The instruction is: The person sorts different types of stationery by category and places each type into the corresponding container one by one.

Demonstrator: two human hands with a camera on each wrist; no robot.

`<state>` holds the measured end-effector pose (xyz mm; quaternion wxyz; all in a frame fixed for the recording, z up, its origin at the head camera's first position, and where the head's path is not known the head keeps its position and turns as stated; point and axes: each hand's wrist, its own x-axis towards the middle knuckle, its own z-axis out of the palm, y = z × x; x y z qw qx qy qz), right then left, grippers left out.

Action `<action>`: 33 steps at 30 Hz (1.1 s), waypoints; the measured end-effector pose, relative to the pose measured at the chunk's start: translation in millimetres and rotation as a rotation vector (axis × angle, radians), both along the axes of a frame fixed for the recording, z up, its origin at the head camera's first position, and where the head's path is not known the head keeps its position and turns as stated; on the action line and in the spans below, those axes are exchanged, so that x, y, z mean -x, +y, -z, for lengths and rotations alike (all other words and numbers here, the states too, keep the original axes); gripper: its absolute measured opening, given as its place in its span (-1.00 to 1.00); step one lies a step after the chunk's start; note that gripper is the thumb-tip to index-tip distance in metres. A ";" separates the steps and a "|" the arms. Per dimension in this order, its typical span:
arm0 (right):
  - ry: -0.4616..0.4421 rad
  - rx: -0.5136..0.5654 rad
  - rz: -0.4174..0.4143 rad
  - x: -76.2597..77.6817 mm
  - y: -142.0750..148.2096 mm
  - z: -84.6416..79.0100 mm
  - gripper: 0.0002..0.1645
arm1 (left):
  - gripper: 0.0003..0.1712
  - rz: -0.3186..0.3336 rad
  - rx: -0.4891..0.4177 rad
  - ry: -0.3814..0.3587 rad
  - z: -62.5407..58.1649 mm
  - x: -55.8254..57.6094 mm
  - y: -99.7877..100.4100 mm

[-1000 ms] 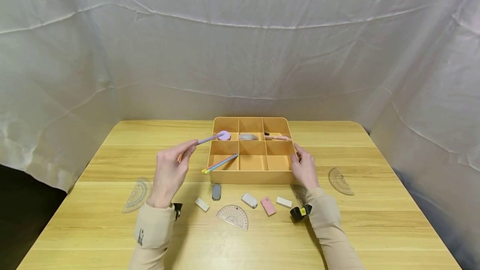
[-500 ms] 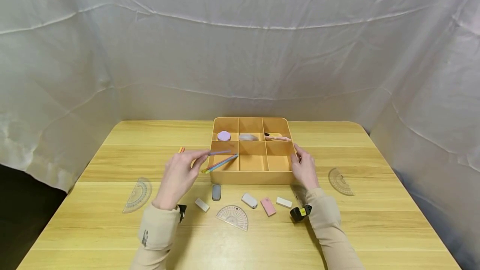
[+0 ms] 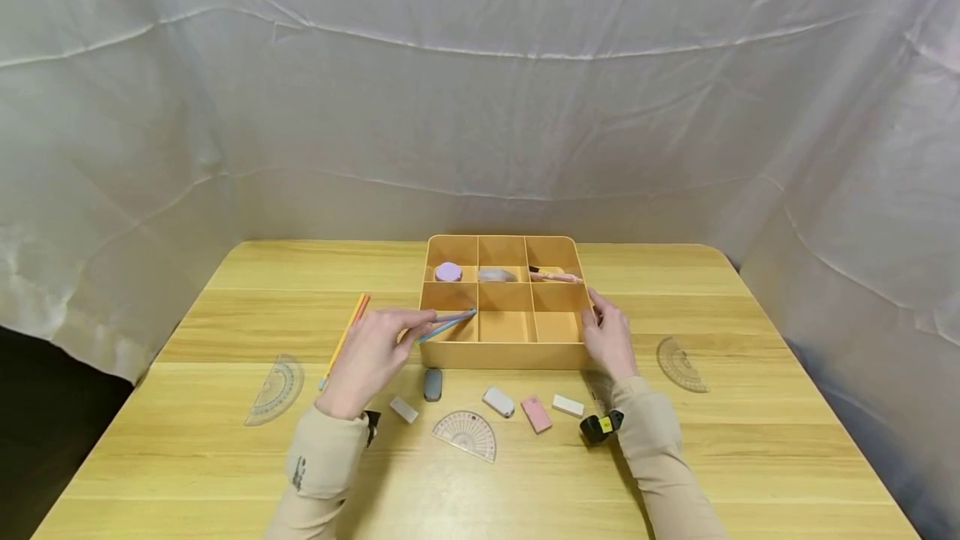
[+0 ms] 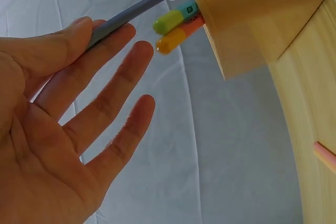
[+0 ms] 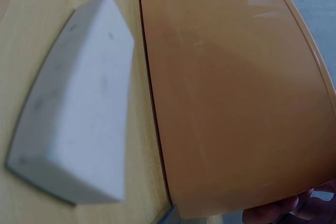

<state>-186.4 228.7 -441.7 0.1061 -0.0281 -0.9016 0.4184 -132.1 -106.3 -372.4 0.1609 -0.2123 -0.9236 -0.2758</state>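
The left hand (image 3: pixel 372 359), otherwise loosely spread, is pinching a slim purple pen (image 4: pixel 139 11) over the front-left compartment (image 3: pixel 448 296) of an orange plastic box (image 3: pixel 510 356); the right hand (image 3: pixel 611 341) is gripping its side. Hasty release could be risking a roll off the green-ended blue pen (image 4: pixel 184 12).

The place looks like a curtained-off booth or studio corner: pale, creased cloth (image 3: pixel 480 115) hangs behind and on both sides of a wood-grain table (image 3: pixel 780 457). The kind of building cannot be told.
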 end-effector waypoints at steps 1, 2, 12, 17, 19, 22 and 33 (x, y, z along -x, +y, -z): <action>0.000 0.000 0.000 0.0 0.0 0.0 -0.43 | -0.76 0.005 0.002 -0.004 0.5 0.3 0.6; 0.000 0.001 0.000 0.2 0.0 0.1 -0.43 | -0.77 0.008 0.002 -0.011 1.0 0.6 1.2; -0.008 0.011 -0.003 0.1 0.0 0.1 -0.44 | -0.78 0.074 0.011 -0.019 8.5 6.0 2.8; -0.008 0.016 -0.002 0.1 -0.2 -0.2 -0.44 | -0.76 0.080 0.033 -0.036 10.0 6.1 3.3; -0.004 0.016 -0.001 -0.1 -0.4 -0.2 -0.44 | -0.75 0.077 0.039 -0.054 10.0 5.7 3.1; -0.001 0.019 0.002 -0.3 -0.5 0.1 -0.43 | -0.75 0.075 0.050 -0.062 10.1 5.2 3.2; -0.004 0.010 0.004 1.1 -0.2 1.7 -0.43 | -0.72 0.089 0.050 -0.083 11.5 6.8 3.6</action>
